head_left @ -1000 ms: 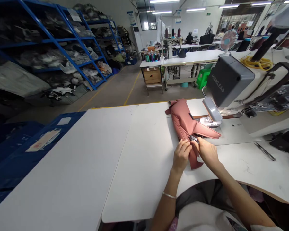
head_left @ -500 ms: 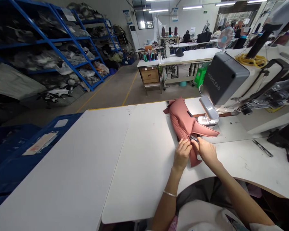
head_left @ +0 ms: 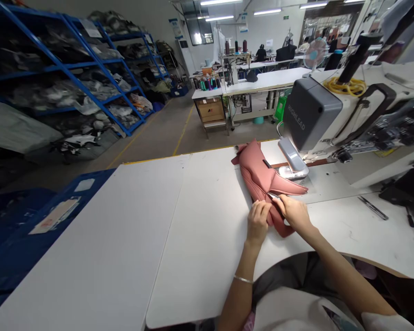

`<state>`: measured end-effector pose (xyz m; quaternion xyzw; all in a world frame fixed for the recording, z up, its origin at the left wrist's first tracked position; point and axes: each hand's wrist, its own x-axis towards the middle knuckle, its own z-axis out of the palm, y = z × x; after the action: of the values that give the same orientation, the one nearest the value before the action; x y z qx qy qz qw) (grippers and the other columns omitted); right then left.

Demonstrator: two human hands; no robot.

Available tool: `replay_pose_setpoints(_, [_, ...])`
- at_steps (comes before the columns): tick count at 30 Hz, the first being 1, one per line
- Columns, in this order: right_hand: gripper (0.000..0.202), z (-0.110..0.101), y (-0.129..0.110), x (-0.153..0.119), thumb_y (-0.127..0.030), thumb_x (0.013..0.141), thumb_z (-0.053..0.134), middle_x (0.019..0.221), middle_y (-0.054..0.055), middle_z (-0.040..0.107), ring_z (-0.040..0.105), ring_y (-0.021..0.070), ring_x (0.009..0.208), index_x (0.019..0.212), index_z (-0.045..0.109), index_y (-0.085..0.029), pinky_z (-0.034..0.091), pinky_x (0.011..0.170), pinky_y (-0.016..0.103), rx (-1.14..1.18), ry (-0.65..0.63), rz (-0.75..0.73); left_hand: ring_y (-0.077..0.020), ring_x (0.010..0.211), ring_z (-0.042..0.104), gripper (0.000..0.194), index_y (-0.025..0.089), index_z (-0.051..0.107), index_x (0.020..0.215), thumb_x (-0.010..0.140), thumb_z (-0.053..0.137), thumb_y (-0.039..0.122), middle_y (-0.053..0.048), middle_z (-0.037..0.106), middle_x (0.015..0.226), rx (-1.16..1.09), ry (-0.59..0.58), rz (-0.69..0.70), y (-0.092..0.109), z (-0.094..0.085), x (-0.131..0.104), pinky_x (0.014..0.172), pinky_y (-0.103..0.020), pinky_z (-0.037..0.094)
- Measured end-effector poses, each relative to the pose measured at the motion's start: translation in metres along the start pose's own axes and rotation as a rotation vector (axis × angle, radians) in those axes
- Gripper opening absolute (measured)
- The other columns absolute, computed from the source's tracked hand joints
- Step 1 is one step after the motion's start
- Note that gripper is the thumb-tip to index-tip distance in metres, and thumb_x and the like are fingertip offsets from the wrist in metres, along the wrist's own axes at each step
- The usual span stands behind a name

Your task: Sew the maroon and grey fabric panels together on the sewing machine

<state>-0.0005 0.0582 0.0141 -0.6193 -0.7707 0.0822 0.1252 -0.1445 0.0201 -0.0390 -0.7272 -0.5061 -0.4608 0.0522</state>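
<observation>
A reddish-pink sewn leather cover [head_left: 257, 168] lies folded on the white table, its top end beside the sewing machine's foot. My left hand [head_left: 258, 220] is closed on the cover's near edge, with the fingertips pinching the material. My right hand [head_left: 295, 212] is wrapped round thread snips [head_left: 272, 196]; only their pointed metal tip shows, against the seam where a flap branches off to the right. The palm hides the rest of the tool. A near strip of the cover hangs below, between both hands.
The sewing machine [head_left: 312, 112] stands close on the right, its lit foot area beside the cover. Tweezers [head_left: 373, 208] lie on the right of the table. Blue crates [head_left: 51, 216] stand along the left edge. Blue shelves [head_left: 67, 64] hold bagged goods behind.
The snips' tip has shifted slightly along the seam, and the cover's near strip has swung a little to the right. The camera view has turned slightly right.
</observation>
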Motion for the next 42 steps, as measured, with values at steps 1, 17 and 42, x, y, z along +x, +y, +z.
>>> replay_pose_setpoints(1, [0.037,0.002,0.006,-0.001,-0.048,0.097,0.040,0.086,0.008,0.070,0.065,0.0238,0.077,0.092,0.061,-0.019,0.034,0.060,0.028,0.100,0.045,-0.037,-0.0218,0.104,0.059,0.038,0.017,0.060,0.118,0.089,0.041,0.002,-0.011,0.063,0.103,0.006,-0.009,-0.049,-0.002,-0.002,0.002,0.095,-0.041,0.053])
replay_pose_setpoints(17, [0.035,0.013,-0.013,0.011,-0.051,0.095,0.038,0.076,0.001,0.057,0.051,0.0151,0.067,0.092,0.055,-0.020,0.039,0.066,0.024,0.816,0.070,-0.163,-0.0249,0.122,0.055,0.036,0.018,0.060,0.119,0.085,0.064,0.032,-0.012,0.055,0.135,-1.230,0.832,-1.087,0.011,-0.013,0.077,0.086,-0.033,0.056])
replay_pose_setpoints(42, [0.043,0.019,-0.008,0.026,-0.059,0.088,0.037,0.051,-0.008,0.037,0.032,0.0088,0.038,0.081,0.052,-0.019,0.024,0.039,0.022,1.277,-0.245,-0.062,-0.0223,0.110,0.060,0.023,0.013,0.063,0.106,0.091,0.057,0.029,-0.012,0.063,0.117,-1.111,0.832,-1.094,0.032,-0.022,0.067,0.086,-0.034,0.055])
